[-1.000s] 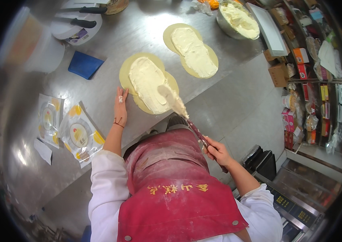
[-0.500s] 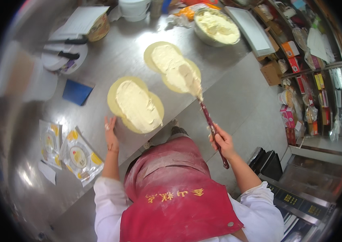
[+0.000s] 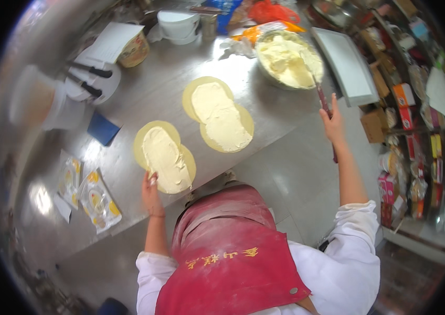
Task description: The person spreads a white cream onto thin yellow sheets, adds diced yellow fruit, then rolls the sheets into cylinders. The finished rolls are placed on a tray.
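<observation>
My right hand [image 3: 334, 126] grips the dark red handle of a spatula [image 3: 323, 100]. The spatula's blade end is in pale yellow cream in a round bowl [image 3: 275, 79] at the far right of the table. Two pairs of overlapping, thin yellowish rounds lie on the steel table, the far pair [image 3: 188, 102] and the near pair [image 3: 139, 147]. Both carry a long band of cream, with a bare rim showing around it. My left hand [image 3: 152, 195] is open at the left edge of the near pair, its fingers partly bent and pale smears on the fingertips.
A blue scraper [image 3: 103, 129] and two yellow-and-white packets [image 3: 99, 202] lie left on the steel table [image 3: 123, 105]. Behind are black-handled knives [image 3: 90, 69], white tubs [image 3: 178, 26] and a paper sheet [image 3: 115, 42]. A white tray [image 3: 346, 65] borders the bowl; crowded shelves [image 3: 416, 131] stand right.
My right hand has carried the spatula from the far pair of rounds up and right into the cream bowl. My left hand's fingers have bent inward beside the near pair. The view has shifted.
</observation>
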### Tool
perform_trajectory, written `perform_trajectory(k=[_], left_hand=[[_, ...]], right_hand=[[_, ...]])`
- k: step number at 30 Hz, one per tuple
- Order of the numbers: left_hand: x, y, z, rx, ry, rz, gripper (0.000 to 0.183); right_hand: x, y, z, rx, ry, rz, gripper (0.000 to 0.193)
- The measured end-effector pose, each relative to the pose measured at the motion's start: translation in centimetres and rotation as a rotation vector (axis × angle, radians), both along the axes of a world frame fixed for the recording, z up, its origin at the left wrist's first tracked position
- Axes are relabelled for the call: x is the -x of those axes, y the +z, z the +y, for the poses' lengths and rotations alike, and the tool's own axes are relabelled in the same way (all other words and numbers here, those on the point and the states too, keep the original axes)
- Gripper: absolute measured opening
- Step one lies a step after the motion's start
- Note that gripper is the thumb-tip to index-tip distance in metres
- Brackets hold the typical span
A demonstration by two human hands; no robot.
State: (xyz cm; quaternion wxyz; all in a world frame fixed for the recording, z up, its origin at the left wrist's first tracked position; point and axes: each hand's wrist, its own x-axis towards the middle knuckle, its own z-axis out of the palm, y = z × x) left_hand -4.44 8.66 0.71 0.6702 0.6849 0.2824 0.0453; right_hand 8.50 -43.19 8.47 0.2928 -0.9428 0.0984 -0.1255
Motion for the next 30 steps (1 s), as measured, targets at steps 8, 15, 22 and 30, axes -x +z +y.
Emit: perform_trajectory(k=[8,15,22,30], left_hand=[[-0.6,-0.1,-4.1,-0.143,-0.019,-0.106,0.047],[0.9,-0.3,-3.0,-0.286,0.056,0.006,0.047],[0.7,-2.5,-0.1,0.086,0.385,0.114,0.047],[-6.9,-4.5,6.1,0.128,0.537,0.334,0.046]], right_hand=[[-4.9,-5.1,-0.9,-0.104,0.022,0.188,0.075],[-3.2,-3.1,1.0,0.038,-0.113,-0.055,0.067],[0.9,1.0,12.2,-0.172,0.286,-0.22,0.056],[5.2,-0.8,21.6,-0.38,0.464,-0.005,0.052]])
